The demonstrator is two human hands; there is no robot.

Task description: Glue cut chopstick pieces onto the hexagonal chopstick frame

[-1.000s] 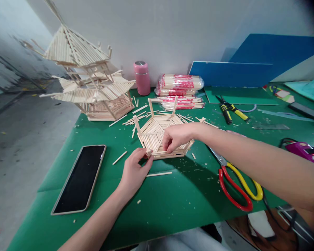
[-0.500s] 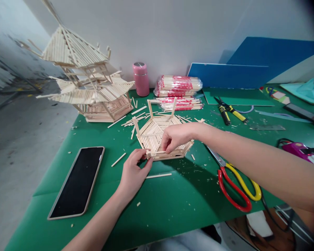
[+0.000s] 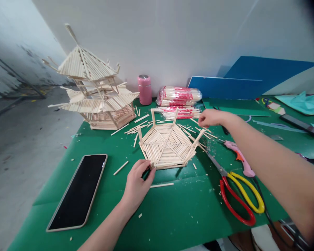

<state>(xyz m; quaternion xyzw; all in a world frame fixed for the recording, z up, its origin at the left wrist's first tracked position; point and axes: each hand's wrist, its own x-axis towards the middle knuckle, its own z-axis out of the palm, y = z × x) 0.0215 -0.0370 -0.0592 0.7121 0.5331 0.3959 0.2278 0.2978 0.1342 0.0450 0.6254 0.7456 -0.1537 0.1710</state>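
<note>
A six-sided wooden-stick platform (image 3: 167, 143) sits mid-tabletop (image 3: 172, 209) before me. My left grip (image 3: 136, 182) is narrow, pinching its near-left corner post (image 3: 152, 164). My right grip (image 3: 210, 118), bunched, is past its far right side near loose sticks (image 3: 186, 129); I cannot tell whether it holds one. Scissors (image 3: 222, 172) lie right, a phone (image 3: 78, 191) left.

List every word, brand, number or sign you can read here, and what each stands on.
No text can be read.
Stick bundles: red markings, too blurred to tell whether they are lettering.
Phone: dark screen, no legible text.
Pink flask: none legible.
Hexagonal stick base: no lettering seen.
</note>
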